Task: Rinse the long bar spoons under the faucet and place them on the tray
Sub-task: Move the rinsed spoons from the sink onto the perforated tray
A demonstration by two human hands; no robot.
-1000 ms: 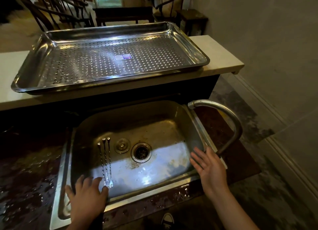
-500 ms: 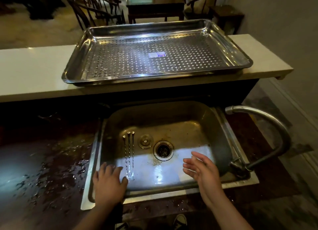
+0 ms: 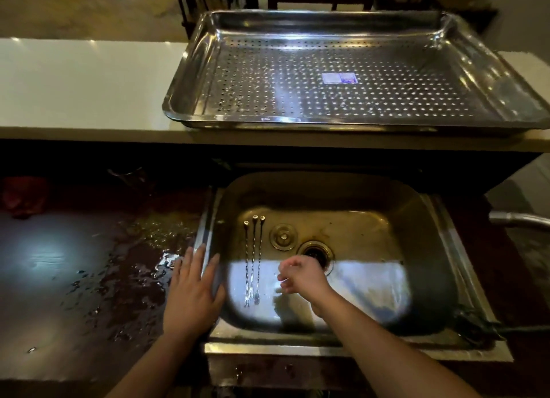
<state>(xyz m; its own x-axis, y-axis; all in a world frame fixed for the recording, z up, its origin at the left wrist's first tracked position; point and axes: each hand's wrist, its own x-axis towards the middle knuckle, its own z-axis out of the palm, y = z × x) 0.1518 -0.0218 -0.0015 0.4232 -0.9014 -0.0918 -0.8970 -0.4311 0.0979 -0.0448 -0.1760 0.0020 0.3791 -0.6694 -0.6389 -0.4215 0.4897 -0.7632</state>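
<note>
Three long twisted-stem bar spoons [image 3: 253, 259] lie side by side on the steel sink [image 3: 416, 219] floor, lower centre. The left hand [image 3: 193, 293] rests flat, fingers spread, on the sink's left rim; the right hand [image 3: 302, 275], loosely curled and empty, hovers beside the spoons. A perforated steel tray [image 3: 184, 100] sits upper right on the pale table [image 3: 83, 85]; the dark countertop [image 3: 89, 278] at left is wet.

Pale ledge [image 3: 89, 79] carries perforated tray [image 3: 190, 70]. Wet dark counter [image 3: 98, 278] left of left fingers [image 3: 196, 263]; sink [image 3: 440, 266] set in.
</note>
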